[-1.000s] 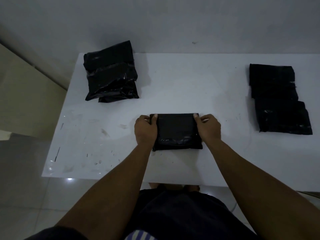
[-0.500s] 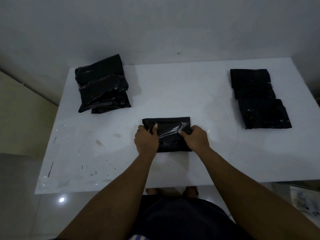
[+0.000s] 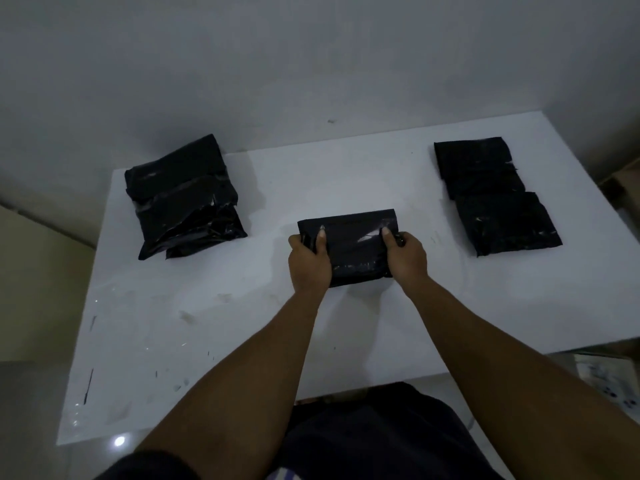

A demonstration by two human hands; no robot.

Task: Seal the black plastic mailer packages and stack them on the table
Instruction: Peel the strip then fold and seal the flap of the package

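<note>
The black mailer [image 3: 353,247] sits square in front of the person on the white surface [image 3: 346,174], its long axis running side to side, and everything else is easiest placed from it. The left hand [image 3: 308,259] has its left short end and the right hand [image 3: 405,258] its right short end. Each grip is closed on the plastic, thumb [image 3: 321,237] laid on top and the other fingers curled under out of sight. Whether the package's underside rests on the surface or is raised a little, I cannot tell from here.

To the left of that mailer and further from the person is a heaped stack of black mailers [image 3: 183,199], glossy and lying one on top of another. To its right, also further off, is a flatter overlapping row of black mailers [image 3: 491,199]. Both are well apart from the one in hand.

My guess is the heap on the left is the finished stack. If so, the package has to travel left and away, the left hand is the nearer one to lead, and its long axis will need turning to match the heap's slant
</note>
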